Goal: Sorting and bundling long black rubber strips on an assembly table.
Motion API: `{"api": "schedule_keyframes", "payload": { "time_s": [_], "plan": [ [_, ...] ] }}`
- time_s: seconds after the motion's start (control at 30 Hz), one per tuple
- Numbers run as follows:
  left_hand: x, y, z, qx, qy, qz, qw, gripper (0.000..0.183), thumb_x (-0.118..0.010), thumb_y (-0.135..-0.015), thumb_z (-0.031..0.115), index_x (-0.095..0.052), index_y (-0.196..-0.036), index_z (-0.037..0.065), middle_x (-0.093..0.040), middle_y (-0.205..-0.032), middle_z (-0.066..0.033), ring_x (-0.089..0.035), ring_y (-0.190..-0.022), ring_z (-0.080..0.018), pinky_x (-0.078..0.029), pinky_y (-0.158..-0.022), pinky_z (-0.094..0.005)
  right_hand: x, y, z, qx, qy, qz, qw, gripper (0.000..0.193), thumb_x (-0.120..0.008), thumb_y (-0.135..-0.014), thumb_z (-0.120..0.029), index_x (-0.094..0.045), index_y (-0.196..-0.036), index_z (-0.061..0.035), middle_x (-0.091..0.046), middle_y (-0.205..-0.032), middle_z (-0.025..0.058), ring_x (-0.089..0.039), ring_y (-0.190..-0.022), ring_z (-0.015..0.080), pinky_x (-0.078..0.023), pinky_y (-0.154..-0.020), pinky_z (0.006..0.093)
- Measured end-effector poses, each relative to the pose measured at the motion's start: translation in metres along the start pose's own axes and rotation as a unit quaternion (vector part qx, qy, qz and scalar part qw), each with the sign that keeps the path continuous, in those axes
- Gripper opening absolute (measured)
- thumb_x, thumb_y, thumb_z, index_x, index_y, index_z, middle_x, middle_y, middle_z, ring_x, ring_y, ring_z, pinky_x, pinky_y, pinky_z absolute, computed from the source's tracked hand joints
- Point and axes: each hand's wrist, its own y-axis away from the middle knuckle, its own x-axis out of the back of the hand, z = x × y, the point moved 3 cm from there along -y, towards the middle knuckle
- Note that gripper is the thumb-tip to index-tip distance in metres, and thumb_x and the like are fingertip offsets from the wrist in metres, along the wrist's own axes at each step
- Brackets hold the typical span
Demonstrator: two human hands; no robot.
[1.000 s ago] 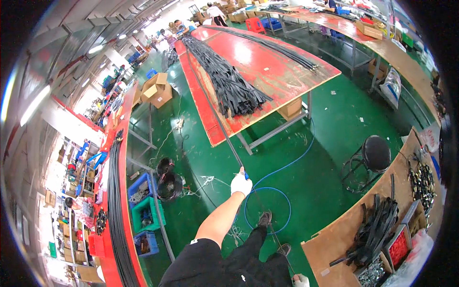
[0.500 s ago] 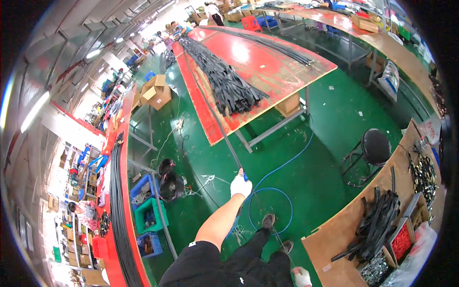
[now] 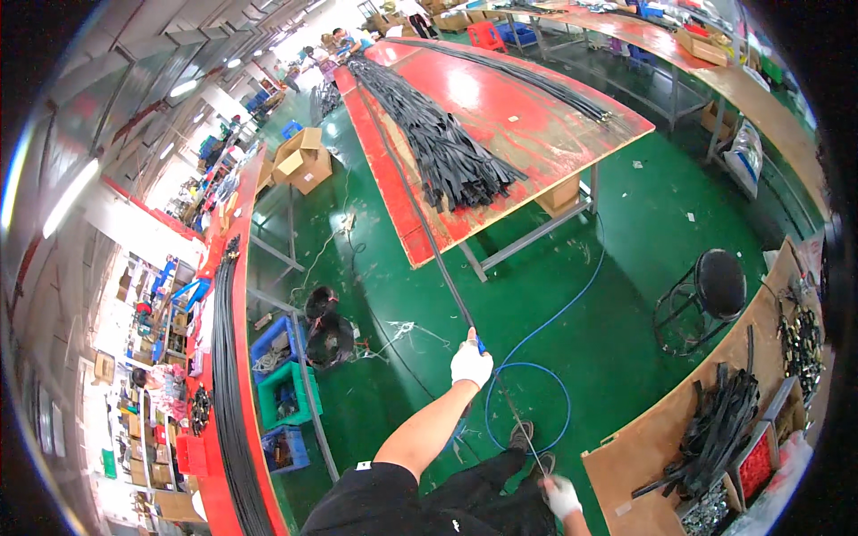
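**Worker draws a long black strip off a red factory table**

A person in white work gloves stands on a green floor, the left hand (image 3: 471, 364) clenched around a long, thin black strip (image 3: 427, 234). The right hand (image 3: 560, 494), low beside the hip, closes on the strip's thin tail end. Beyond the left grip, the strip runs straight out and up, crossing the near edge of a long red-topped wooden table (image 3: 536, 134) and lying alongside a heaped bundle of black strips (image 3: 438, 143) there. Below the same grip, a blue hose (image 3: 527, 393) loops on the floor. To the right of the right hand, a brown board bench (image 3: 643, 473) carries a smaller pile of black strips (image 3: 715, 438), with a round black stool (image 3: 719, 284) further out.

By the look of it, one strip is mid-pull, most of its length not yet clear of the table. The next move probably calls for a steady, straight draw so the strip slides off without dragging its neighbours, and without snagging the table edge.
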Motion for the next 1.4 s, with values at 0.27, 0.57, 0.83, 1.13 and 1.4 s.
{"api": "schedule_keyframes", "payload": {
  "time_s": [0.27, 0.57, 0.83, 1.13, 1.4],
  "plan": [
    [-0.040, 0.077, 0.014, -0.028, -0.057, -0.043, 0.997, 0.085, -0.064, -0.089, 0.022, -0.029, -0.165, 0.010, -0.063, -0.118, -0.0248, -0.071, -0.095, -0.0418, -0.059, -0.083, -0.0499, 0.033, 0.058, 0.038, 0.095, 0.056, 0.154, 0.982, 0.031, -0.060, -0.104, -0.028, -0.074, -0.101, -0.0002, -0.063, -0.072, 0.0053, -0.058, -0.068, 0.0148, -0.048, -0.064, 0.0337],
    [-0.018, 0.073, 0.026, -0.003, -0.068, 0.024, 0.997, 0.075, -0.059, -0.090, 0.022, -0.040, -0.160, 0.010, -0.067, -0.114, -0.0241, -0.071, -0.095, -0.0424, -0.058, -0.087, -0.0494, 0.026, 0.052, 0.034, 0.054, 0.130, 0.054, 0.989, 0.040, -0.055, -0.102, -0.037, -0.074, -0.112, -0.0030, -0.075, -0.106, 0.0217, -0.072, -0.103, 0.0367, -0.054, -0.094, 0.0430],
    [-0.062, 0.154, 0.026, 0.019, -0.044, -0.018, 0.999, 0.084, -0.063, -0.087, 0.024, -0.032, -0.164, 0.011, -0.066, -0.115, -0.0255, -0.071, -0.095, -0.0432, -0.057, -0.087, -0.0499, 0.067, 0.145, 0.129, 0.048, 0.044, 0.126, 0.990, 0.034, -0.063, -0.099, -0.032, -0.076, -0.109, -0.0022, -0.076, -0.102, 0.0211, -0.074, -0.100, 0.0358, -0.055, -0.092, 0.0408],
    [-0.044, 0.161, 0.037, 0.033, -0.019, 0.019, 0.999, 0.078, -0.062, -0.089, 0.023, -0.036, -0.162, 0.010, -0.067, -0.115, -0.0238, -0.070, -0.099, -0.0417, -0.056, -0.089, -0.0497, 0.066, 0.087, 0.049, 0.066, 0.147, 0.100, 0.982, 0.044, -0.059, -0.102, -0.040, -0.072, -0.123, -0.0034, -0.073, -0.114, 0.0244, -0.069, -0.111, 0.0406, -0.052, -0.096, 0.0434],
    [-0.076, 0.274, 0.034, 0.018, -0.033, -0.078, 0.996, 0.085, -0.064, -0.087, 0.024, -0.030, -0.164, 0.012, -0.066, -0.116, -0.0255, -0.071, -0.095, -0.0436, -0.057, -0.086, -0.0519, 0.105, 0.186, 0.120, 0.030, 0.151, 0.129, 0.980, 0.032, -0.061, -0.102, -0.032, -0.076, -0.109, -0.0053, -0.075, -0.099, 0.0205, -0.072, -0.096, 0.0336, -0.054, -0.090, 0.0420]
  ]
}}
